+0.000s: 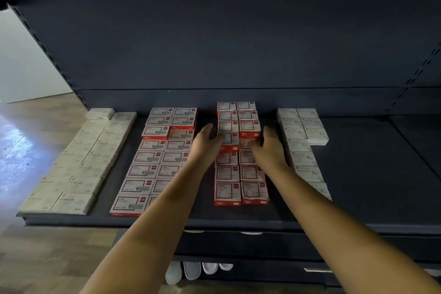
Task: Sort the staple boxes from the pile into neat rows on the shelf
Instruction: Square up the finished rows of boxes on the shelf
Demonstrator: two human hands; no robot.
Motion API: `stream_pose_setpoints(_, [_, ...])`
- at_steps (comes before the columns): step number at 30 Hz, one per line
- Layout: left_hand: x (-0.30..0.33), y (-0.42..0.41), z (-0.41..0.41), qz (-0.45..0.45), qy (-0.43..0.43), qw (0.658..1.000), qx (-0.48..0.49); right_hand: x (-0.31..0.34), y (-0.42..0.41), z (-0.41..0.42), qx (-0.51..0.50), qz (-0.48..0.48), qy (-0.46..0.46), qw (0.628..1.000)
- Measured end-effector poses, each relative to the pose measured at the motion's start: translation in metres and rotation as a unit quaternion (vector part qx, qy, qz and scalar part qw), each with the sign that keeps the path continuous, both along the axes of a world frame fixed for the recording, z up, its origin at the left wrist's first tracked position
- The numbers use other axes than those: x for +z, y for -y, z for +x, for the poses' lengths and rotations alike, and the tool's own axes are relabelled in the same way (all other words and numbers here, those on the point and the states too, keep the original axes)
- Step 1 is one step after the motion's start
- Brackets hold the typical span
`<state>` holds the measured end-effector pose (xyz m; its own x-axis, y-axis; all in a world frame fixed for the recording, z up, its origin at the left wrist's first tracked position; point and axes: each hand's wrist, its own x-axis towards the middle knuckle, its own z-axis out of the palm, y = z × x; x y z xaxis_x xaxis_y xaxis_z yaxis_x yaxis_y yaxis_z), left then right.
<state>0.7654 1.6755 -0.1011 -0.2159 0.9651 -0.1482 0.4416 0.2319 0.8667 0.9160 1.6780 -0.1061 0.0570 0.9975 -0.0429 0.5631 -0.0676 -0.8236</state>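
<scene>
Small staple boxes lie in double rows on a dark shelf (358, 210). White boxes (78, 162) fill the far left, red-and-white boxes (152, 157) come after them, and a second red-and-white double row (238, 174) runs down the middle. More white boxes (301, 131) sit at the right. My left hand (206, 143) presses flat against the left side of the middle row, thumb on a raised box (229, 142). On that row's right side my right hand (268, 148) rests with straight fingers, its thumb lying over the boxes.
The shelf's dark back panel (238, 43) rises behind the boxes, with slotted uprights at both sides. Bare shelf surface lies right of the white boxes. A lower shelf (262, 246) sits below, and pale slippers (191, 270) stand on the wooden floor (47, 258).
</scene>
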Motion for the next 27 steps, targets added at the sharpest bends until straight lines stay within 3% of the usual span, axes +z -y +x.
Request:
stream_pose_setpoints(3, [-0.004,-0.002,0.005,-0.035,0.092,0.995,0.006,0.0,-0.003,-0.004,0.005,-0.036,-0.054,0.998])
stream_pose_setpoints(8, [-0.016,0.002,0.01,-0.022,0.162,0.987,0.008,-0.001,-0.002,-0.002,0.008,-0.039,-0.068,0.997])
stream_pose_setpoints(17, [-0.016,0.002,0.012,-0.024,0.184,0.982,0.019,-0.001,-0.001,0.0,0.024,-0.05,-0.077,0.995])
stream_pose_setpoints(23, [-0.005,-0.016,0.004,-0.027,0.228,0.972,0.058,0.007,-0.018,-0.004,-0.021,-0.048,-0.097,0.994])
stream_pose_setpoints(27, [0.01,-0.041,0.003,-0.027,0.266,0.96,0.08,0.018,-0.039,-0.01,-0.04,-0.077,-0.151,0.985])
